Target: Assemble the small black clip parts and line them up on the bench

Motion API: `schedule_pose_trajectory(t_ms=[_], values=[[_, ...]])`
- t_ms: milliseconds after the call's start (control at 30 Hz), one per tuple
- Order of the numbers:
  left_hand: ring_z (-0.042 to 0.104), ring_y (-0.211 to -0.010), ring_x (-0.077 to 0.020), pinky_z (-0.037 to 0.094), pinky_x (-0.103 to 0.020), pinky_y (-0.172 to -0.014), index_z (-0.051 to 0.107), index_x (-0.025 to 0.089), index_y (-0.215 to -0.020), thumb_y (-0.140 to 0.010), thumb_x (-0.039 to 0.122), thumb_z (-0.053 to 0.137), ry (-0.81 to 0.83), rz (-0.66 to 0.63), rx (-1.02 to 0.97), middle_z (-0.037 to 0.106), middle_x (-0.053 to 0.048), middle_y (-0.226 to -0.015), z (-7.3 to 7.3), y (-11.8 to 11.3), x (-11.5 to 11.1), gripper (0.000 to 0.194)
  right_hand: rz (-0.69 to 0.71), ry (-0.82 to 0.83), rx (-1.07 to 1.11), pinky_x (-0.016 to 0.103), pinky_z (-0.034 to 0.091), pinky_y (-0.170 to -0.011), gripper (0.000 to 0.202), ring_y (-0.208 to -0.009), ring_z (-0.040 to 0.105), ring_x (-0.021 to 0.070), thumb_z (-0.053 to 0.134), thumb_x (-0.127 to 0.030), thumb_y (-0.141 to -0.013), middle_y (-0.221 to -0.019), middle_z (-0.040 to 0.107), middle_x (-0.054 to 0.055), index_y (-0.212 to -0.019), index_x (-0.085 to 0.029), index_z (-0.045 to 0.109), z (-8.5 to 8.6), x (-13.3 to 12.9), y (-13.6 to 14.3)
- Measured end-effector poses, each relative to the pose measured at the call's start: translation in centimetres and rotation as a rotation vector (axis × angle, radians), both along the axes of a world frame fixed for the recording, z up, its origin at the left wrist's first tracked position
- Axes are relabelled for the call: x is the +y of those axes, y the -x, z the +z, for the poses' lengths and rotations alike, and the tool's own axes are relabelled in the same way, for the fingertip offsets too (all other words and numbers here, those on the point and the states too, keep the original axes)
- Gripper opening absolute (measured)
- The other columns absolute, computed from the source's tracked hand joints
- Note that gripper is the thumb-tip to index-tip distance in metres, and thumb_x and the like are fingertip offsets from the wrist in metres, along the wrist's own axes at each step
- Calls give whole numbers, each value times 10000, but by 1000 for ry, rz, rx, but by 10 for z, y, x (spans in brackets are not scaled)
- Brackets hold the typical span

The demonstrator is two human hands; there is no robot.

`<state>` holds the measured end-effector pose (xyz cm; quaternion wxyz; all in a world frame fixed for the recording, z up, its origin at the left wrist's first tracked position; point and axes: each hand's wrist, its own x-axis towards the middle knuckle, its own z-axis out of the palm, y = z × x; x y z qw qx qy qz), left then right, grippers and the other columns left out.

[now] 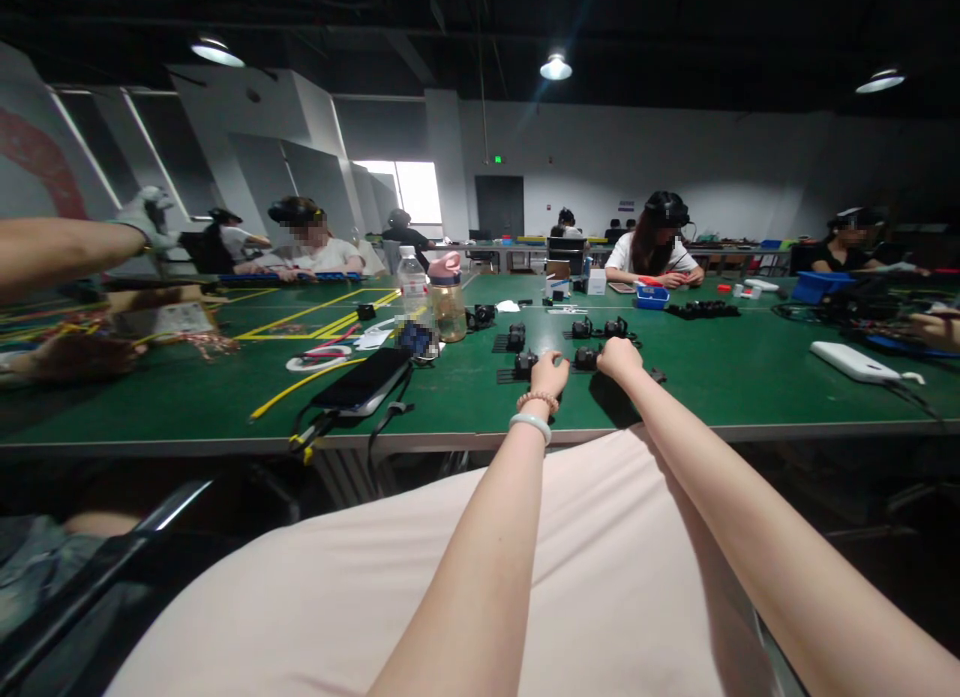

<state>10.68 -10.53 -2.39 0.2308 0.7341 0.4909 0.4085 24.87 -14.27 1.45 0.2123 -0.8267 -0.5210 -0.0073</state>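
Note:
My left hand point(551, 374), with a beaded bracelet and a pale bangle at its wrist, is over the table. Its fingers are loosely curved and apart, beside a small black part point(526, 364) that has thin dark prongs on its left. My right hand point(621, 359) is closed, its fingertips at another small black part point(586, 358); the grip itself is partly hidden. Behind it stand two similar black pieces, one on the left point(582, 329) and one on the right point(616, 327). A further pronged part point(515, 336) sits beyond my left hand.
On the green table point(450, 402), a phone-like device point(360, 385) with cables lies left. Behind it stand a water bottle point(412, 282) and a pink-lidded bottle point(448, 302). A white power bank point(855, 361) lies right. Co-workers sit across; another person's gloved hand point(150, 217) is raised at left.

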Motion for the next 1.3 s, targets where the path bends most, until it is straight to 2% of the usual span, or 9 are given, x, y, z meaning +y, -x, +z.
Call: schedule_pose_trajectory(t_ms=[233,467,633,833,967,1133,1233,1300], values=[[510,-978,-170,374,-257,-850,475,161,-1104,-734,314,483,1,28,-48,546,-85,-1089,0,1,2,401,74,42,-61,316,446,-705,305,-857,567,259,524,-238,-665,-911,590,189,-917,-87,607,9,-10,23],[461,-1055,-181,348,-243,-892,402,142,-1174,-699,332,518,-43,-2,31,483,-97,-1170,4,1,-5,525,139,61,-104,324,446,-695,329,-862,566,261,517,-282,-683,-920,586,186,-948,-103,593,17,-23,46],[439,-1079,-194,334,-250,-908,386,127,-1186,-666,302,547,-74,0,66,465,-114,-1184,5,1,-9,572,165,62,-112,325,441,-704,331,-866,562,260,492,-299,-703,-939,582,184,-955,-106,585,18,-28,51],[496,-1009,-180,363,-245,-866,442,118,-1135,-711,308,480,-16,72,-11,538,-112,-1097,9,0,-9,466,199,80,-63,297,431,-721,332,-879,558,243,417,-283,-739,-940,584,179,-965,-95,572,14,-28,48],[546,-916,-140,392,-208,-803,527,157,-1027,-762,271,395,50,148,-20,606,-65,-983,17,4,-6,317,199,69,-60,299,424,-736,325,-899,549,245,412,-269,-737,-960,577,178,-963,-93,566,12,-28,47],[552,-885,-161,395,-233,-791,583,164,-898,-756,254,395,50,194,25,617,-77,-933,29,16,-8,253,208,94,-22,313,423,-729,314,-906,541,249,427,-272,-726,-976,565,166,-972,-118,547,12,-30,50],[553,-874,-192,406,-272,-772,585,159,-896,-731,271,428,27,209,179,613,-105,-916,44,17,-20,254,186,71,6,336,421,-732,328,-908,532,258,413,-288,-735,-977,546,166,-997,-116,509,14,-32,53],[526,-922,-258,412,-336,-754,592,139,-898,-686,283,486,62,238,348,592,-151,-946,56,13,-31,278,135,8,6,360,413,-745,382,-928,513,273,411,-315,-736,-1011,507,177,-1054,-108,450,15,-35,56]])
